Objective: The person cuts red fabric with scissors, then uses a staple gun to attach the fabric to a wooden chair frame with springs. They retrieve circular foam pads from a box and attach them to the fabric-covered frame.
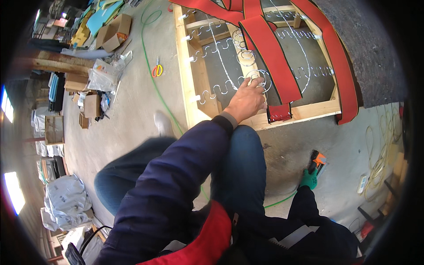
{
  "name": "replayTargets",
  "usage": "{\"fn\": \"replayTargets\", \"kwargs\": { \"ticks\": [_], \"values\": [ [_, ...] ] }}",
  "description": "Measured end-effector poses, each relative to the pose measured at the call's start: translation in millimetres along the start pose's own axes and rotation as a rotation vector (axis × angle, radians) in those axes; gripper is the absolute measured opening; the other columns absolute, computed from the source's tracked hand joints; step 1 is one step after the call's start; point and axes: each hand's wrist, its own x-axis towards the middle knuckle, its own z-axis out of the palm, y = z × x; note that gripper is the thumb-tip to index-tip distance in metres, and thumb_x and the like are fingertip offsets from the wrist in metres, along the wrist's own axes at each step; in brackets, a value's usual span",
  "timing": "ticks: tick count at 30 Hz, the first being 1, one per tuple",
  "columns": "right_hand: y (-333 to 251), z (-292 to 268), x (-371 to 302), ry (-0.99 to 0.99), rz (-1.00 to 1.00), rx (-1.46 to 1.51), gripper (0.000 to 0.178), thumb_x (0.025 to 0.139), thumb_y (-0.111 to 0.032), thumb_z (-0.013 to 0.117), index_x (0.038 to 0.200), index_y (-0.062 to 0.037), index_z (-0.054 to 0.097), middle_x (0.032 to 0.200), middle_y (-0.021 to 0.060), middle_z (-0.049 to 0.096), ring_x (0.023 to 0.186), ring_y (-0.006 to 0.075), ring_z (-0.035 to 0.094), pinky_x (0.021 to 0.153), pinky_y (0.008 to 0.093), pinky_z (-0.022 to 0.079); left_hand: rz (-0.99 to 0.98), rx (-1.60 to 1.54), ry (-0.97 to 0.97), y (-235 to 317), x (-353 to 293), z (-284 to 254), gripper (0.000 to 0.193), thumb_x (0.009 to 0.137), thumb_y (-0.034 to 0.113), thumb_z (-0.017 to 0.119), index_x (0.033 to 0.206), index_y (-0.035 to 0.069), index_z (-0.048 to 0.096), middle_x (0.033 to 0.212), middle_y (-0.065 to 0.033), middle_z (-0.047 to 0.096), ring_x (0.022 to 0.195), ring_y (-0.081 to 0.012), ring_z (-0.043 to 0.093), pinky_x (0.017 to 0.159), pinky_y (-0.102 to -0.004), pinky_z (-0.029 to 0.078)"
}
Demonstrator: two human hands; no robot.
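Observation:
A pale wooden frame (311, 109) with a centre slat lies before me. My left hand (246, 104) is bare and reaches over its near rail, fingers curled onto a round coil spring (265, 72) at the slat's near end. More coil springs (246, 58) stand farther along the slat. Wavy metal springs (214, 92) cross the frame on both sides. Just right of that hand, a red webbing strap (276, 64) lies folded back, its lower end stapled on the rail. Off to the right, my right hand (308, 179), in a green glove, grips an orange and black staple gun (319, 159).
A green air hose (164, 100) runs over the floor at left, near scissors (157, 70) with red and yellow handles. Cardboard boxes (115, 32) and foam scraps lie far left. A dark grey sheet (366, 48) lies beyond the frame's right side. Cream cable (377, 170) coils at right.

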Motion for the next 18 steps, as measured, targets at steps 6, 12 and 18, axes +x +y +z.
{"fn": "replayTargets", "kwargs": {
  "ticks": [6,12,18],
  "values": [
    [2.4,8.6,-4.3,0.070,-0.010,0.028,0.080,0.088,-0.059,0.075,0.156,-0.0236,0.056,0.113,0.0188,0.081,0.098,0.0433,0.077,0.088,0.0522,0.057,0.021,0.034,0.019,-3.6,0.8,4.1,0.035,0.092,0.040,0.080,0.093,0.005,0.082,0.123,-0.0081,0.071,0.147,-0.0330,0.051,0.125,-0.0564,0.038],
    [-1.6,4.6,-5.1,-0.076,0.021,-0.092,0.088,0.092,-0.062,0.071,0.163,-0.0144,0.050,0.138,0.0231,0.074,0.118,0.0377,0.074,0.107,0.0528,0.048,0.054,-0.114,0.069,-4.5,-3.4,-0.5,0.032,0.092,0.034,0.082,0.087,0.003,0.078,0.120,-0.0108,0.072,0.148,-0.0354,0.051,0.118,-0.0571,0.043],
    [31.9,25.0,-171.5,0.277,-0.114,0.141,0.106,0.092,-0.044,0.084,0.170,0.0032,0.029,0.174,0.0324,0.033,0.161,0.0469,0.034,0.130,0.0550,0.030,0.065,-0.084,0.045,-5.2,0.7,-4.5,0.029,0.093,0.030,0.081,0.091,0.002,0.080,0.120,-0.0107,0.073,0.146,-0.0363,0.053,0.116,-0.0540,0.046]
  ]
}}
